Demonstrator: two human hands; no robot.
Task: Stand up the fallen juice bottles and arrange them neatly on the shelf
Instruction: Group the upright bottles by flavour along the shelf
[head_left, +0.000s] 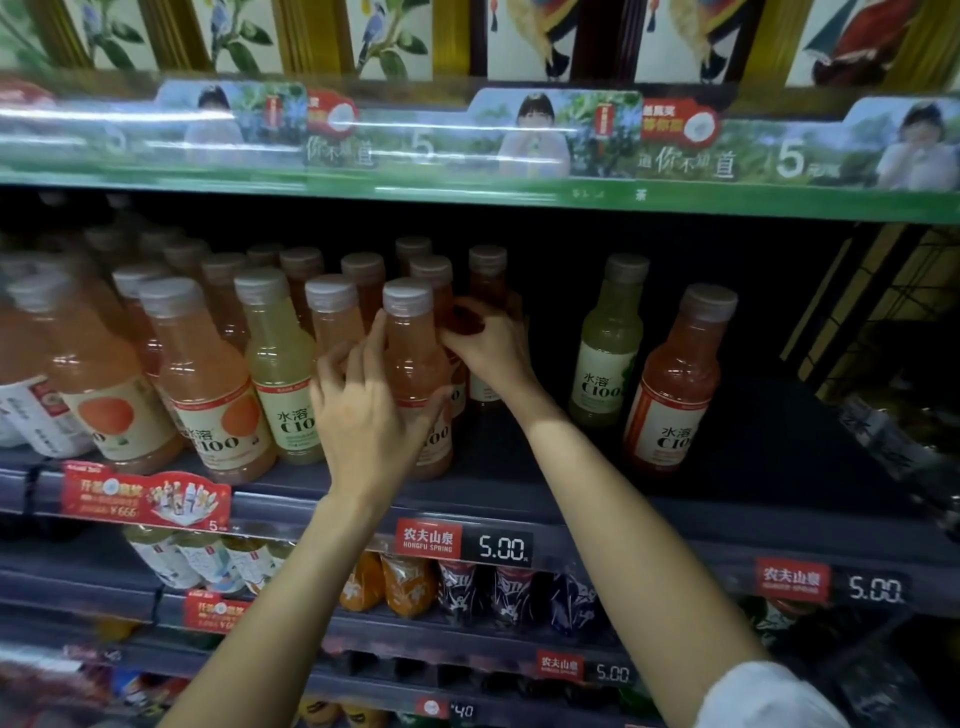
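Observation:
Many upright juice bottles with grey caps fill the left and middle of the dark shelf (519, 499). My left hand (363, 410) wraps around a pink juice bottle (415, 358) standing at the shelf's front. My right hand (488, 343) reaches just behind it and grips the neck of a second pink bottle (462, 317) in the row behind. To the right, apart from the group, stand a pale green bottle (608, 348) and a pink bottle (675, 384). A yellow-green bottle (280, 364) stands in the front row left of my hands.
Bare shelf floor shows between my right arm and the green bottle, and to the far right. A green promotional strip (467, 150) overhangs the bottles. Price tags (462, 543) run along the shelf edge; lower shelves hold other drinks. A wire rack (883, 312) stands at right.

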